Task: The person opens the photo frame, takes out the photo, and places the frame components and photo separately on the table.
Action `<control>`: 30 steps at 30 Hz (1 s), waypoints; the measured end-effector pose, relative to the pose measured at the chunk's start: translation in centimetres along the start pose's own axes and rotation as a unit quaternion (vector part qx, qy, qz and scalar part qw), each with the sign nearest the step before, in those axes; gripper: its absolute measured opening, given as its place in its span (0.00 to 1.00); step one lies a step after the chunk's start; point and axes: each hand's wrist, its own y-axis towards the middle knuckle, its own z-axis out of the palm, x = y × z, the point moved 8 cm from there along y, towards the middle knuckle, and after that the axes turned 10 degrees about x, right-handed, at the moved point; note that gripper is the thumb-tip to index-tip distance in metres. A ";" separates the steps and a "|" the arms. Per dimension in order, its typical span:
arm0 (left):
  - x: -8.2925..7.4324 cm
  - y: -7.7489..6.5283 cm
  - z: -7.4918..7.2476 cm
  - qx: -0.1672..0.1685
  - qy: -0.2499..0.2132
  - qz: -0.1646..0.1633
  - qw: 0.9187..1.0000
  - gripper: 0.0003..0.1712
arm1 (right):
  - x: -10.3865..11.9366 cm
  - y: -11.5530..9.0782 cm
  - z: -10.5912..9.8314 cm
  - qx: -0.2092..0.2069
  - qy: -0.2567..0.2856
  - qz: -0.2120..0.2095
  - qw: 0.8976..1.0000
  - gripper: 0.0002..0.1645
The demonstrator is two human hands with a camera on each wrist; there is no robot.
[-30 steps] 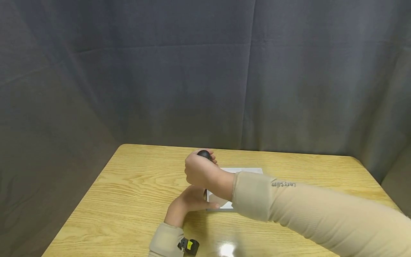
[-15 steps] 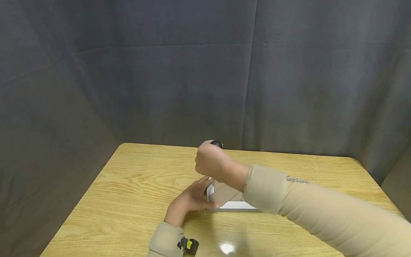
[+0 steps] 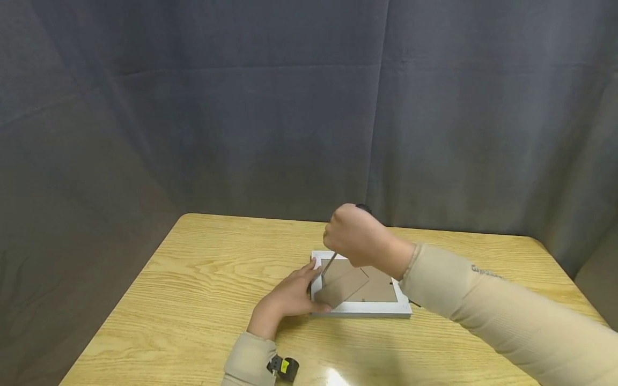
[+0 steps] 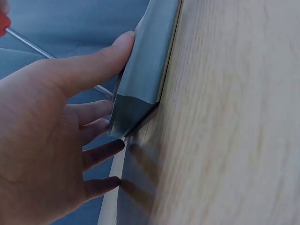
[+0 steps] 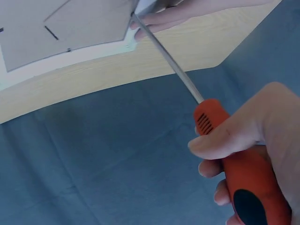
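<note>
A white picture frame (image 3: pixel 372 307) lies back side up, its brown backing board (image 3: pixel 381 292) showing. My left hand (image 3: pixel 288 296) rests on its left end, thumb on the near corner and forefinger toward the far one. In the left wrist view the thumb presses on the frame (image 4: pixel 147 61), while the lower fingers are spread, fairly straight. My right hand (image 3: pixel 354 234) grips a screwdriver (image 5: pixel 251 178) with an orange and black handle. The metal shaft (image 3: pixel 330 264) slants down left, its tip at the inner left edge of the frame, beside the left fingers.
The wood-grain table (image 3: pixel 217 268) carries the frame near its middle. A dark curtain (image 3: pixel 270 134) hangs behind and beside it. A thin dark piece (image 3: pixel 415 304) sticks out by the frame's right end. Black wrist gear (image 3: pixel 284 368) sits at my left sleeve.
My right hand has swung right with the screwdriver, which has gone from near upright to tilted. More of the backing board shows. The left hand has stayed at the frame's left end.
</note>
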 end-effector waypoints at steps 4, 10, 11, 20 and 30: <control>0.1 -0.2 0.0 0.000 -0.007 -0.009 1.000 0.56 | -0.3 -0.6 0.7 -0.006 0.033 0.000 0.999 0.09; -0.3 -0.2 0.1 0.002 -0.005 -0.006 1.000 0.56 | -0.9 -1.6 2.3 -0.009 0.092 0.008 0.996 0.11; -0.4 -0.2 0.1 0.003 -0.003 -0.005 1.000 0.56 | -1.0 -1.8 2.6 -0.012 0.101 0.010 0.995 0.11; -0.6 -0.1 0.2 0.005 -0.007 -0.003 1.000 0.55 | -1.7 -3.7 4.4 -0.056 0.174 0.031 0.983 0.19; -0.6 -0.1 0.4 0.005 -0.008 -0.001 1.000 0.56 | -2.1 -5.8 6.6 -0.083 0.236 0.068 0.966 0.21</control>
